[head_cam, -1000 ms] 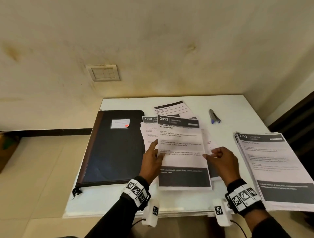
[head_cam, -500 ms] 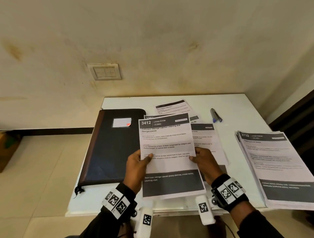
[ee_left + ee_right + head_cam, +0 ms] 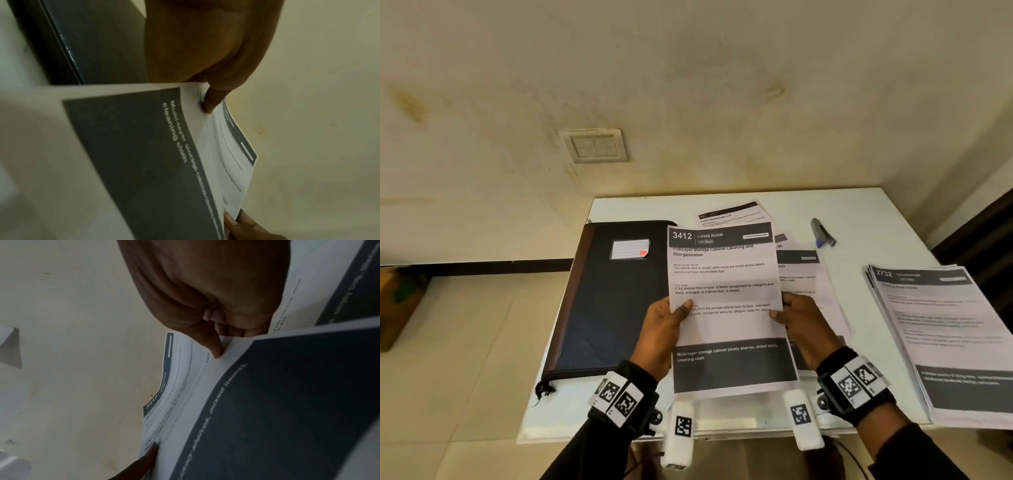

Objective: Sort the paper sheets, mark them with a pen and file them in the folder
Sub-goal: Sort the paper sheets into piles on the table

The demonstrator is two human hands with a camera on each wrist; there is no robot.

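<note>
navy folder [image 3: 606, 301], white sheet [image 3: 726, 308] grey-banded, white table [image 3: 859, 212]

Stained cream wall [image 3: 688, 85] with a switch plate [image 3: 594, 145]; white table [image 3: 859, 212]; beige tiled floor [image 3: 448, 342].

Showing one dark folder [image 3: 606, 298], one pen [image 3: 822, 233], one held sheet [image 3: 726, 308], one thick paper stack [image 3: 948, 339], several loose sheets [image 3: 804, 277] too overlapped to count, two hands, all sharing one tabletop [image 3: 859, 212].

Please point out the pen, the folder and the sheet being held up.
pen [image 3: 823, 233], head view, middle of its barrel.
folder [image 3: 613, 301], head view, centre of the dark cover.
sheet [image 3: 724, 274], head view, upper printed area.
</note>
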